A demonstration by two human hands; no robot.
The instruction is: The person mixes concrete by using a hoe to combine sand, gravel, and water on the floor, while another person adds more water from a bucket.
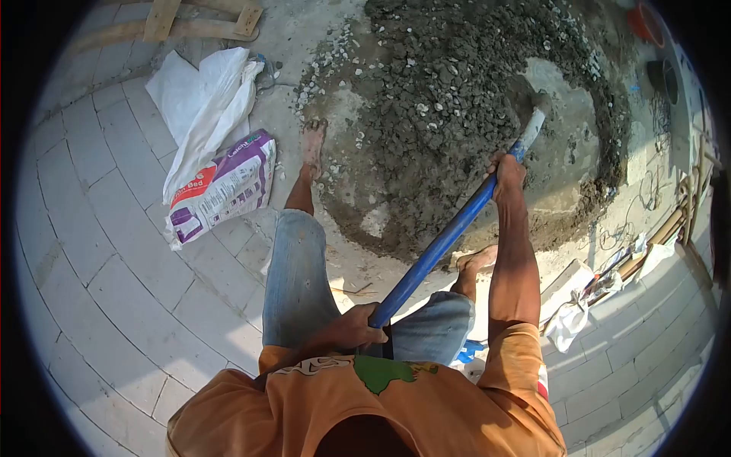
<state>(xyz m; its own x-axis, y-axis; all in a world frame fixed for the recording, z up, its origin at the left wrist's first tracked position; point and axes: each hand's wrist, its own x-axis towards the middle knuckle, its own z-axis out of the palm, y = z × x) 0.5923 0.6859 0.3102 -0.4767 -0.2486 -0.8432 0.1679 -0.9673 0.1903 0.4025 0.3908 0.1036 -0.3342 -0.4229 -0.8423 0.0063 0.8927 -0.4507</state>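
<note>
The tool runs slantwise from the bottom centre of the frame to the right of the upper middle, its blue shaft between both hands and its pale far end down at the mix. The left hand is wrapped round the near end of the shaft, just in front of the shirt; the right hand is closed round it near the far end, so the grip is firm on the tool on both sides. What sits beyond the pale end is partly lost in the grey of the mix, and I cannot tell its shape. Spread hands like these should give good leverage: the right one can bear the load, the left one steer and push. A low angle would likely suit the wet, stony heap best, with the drive coming from the legs rather than a bent back. The left foot and right foot are bare and stand at the edge of the mix, so strokes are best aimed well away from the toes. The bag lies at the left, apart from the tool.
</note>
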